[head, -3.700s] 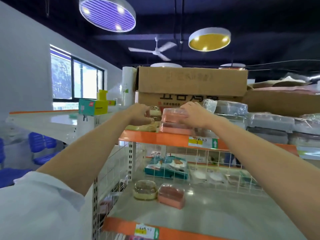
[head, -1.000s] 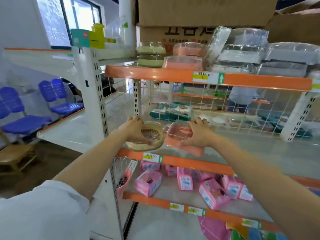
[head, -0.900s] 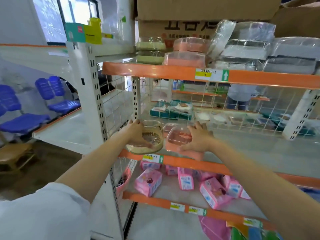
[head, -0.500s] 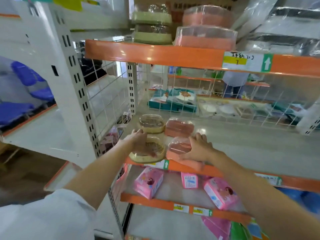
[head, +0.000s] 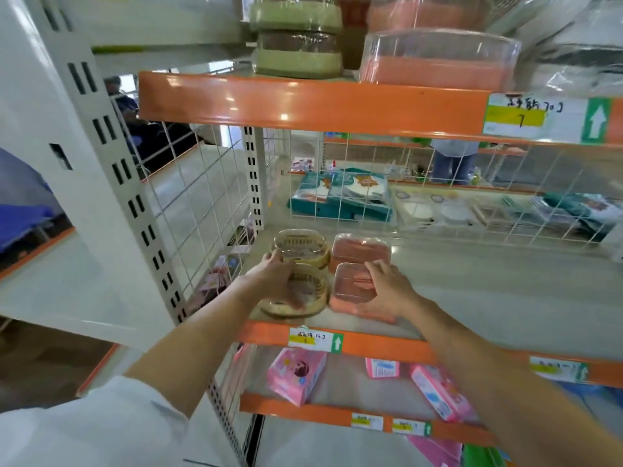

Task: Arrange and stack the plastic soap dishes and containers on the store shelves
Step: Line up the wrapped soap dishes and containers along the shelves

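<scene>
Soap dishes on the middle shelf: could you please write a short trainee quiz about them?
1. True or false: both hands touch dishes on the middle shelf.
2. Which colour is the dish under the right hand? A pink, B blue, C white.
3. How many dishes sit on that shelf?

Key: 1 true; the left hand is on the front beige dish. 2 A, the front pink dish. 3 Four, with the rear beige dish and rear pink dish.

We find bare middle shelf (head: 488, 291) to the right of our hands. Behind them a tan dish (head: 300, 246) and a pink dish (head: 360, 251) block the way back, the wire grid (head: 438, 197) closes the rear, a side grid (head: 199, 203) the left, and the upper shelf (head: 313, 102) caps the space.
</scene>
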Action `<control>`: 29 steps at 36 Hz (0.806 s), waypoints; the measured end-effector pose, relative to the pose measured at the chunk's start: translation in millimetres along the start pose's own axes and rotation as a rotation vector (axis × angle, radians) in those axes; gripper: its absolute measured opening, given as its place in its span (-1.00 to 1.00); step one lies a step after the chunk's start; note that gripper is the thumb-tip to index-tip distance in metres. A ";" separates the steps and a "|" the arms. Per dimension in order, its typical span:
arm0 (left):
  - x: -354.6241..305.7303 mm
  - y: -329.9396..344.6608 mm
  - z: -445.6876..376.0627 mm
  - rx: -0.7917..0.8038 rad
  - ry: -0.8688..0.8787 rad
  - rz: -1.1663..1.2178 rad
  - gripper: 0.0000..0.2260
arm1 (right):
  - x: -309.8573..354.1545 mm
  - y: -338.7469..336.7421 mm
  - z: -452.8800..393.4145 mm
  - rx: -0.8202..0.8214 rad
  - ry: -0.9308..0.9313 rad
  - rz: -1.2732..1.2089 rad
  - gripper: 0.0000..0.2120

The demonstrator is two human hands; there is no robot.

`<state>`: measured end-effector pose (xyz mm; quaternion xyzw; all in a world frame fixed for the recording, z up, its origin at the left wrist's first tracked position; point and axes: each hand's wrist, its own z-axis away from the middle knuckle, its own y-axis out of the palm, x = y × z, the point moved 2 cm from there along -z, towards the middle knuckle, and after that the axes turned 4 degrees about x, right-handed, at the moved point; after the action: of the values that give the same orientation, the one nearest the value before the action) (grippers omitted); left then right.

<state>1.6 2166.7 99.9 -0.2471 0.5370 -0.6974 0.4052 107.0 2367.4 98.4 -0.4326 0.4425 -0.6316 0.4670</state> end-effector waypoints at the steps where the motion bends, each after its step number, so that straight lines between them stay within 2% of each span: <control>1: 0.2 -0.2 -1.4 -0.005 0.004 -0.004 -0.12 | -0.2 -0.8 -1.1 0.001 0.000 0.002 0.05; 10: -8.5 -2.5 0.4 -0.018 -0.021 -0.105 -0.08 | 3.0 -7.8 1.6 0.053 0.007 0.018 0.09; 14: -14.5 2.0 10.3 -0.032 -0.016 -0.101 -0.08 | 8.7 -12.6 12.4 0.034 -0.025 0.022 0.02; 18: -17.5 2.4 27.8 -0.054 0.015 -0.092 -0.27 | 16.1 -13.4 24.1 0.011 -0.075 0.050 -0.10; 23: -37.4 -12.5 59.5 -0.027 0.123 -0.131 -0.57 | 26.1 -17.6 47.2 0.109 -0.105 -0.024 -0.20; 25: -47.5 -18.4 73.4 -0.015 0.170 -0.162 -0.58 | 30.5 -23.3 62.0 0.112 -0.131 -0.037 -0.29; 29: -62.0 -25.2 102.0 0.004 0.135 -0.104 -0.48 | 37.6 -40.1 102.4 0.079 -0.195 -0.036 -0.40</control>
<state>107.7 2164.6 160.1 -0.2261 0.5480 -0.7338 0.3317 189.8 2321.8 166.0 -0.4810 0.3619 -0.6117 0.5132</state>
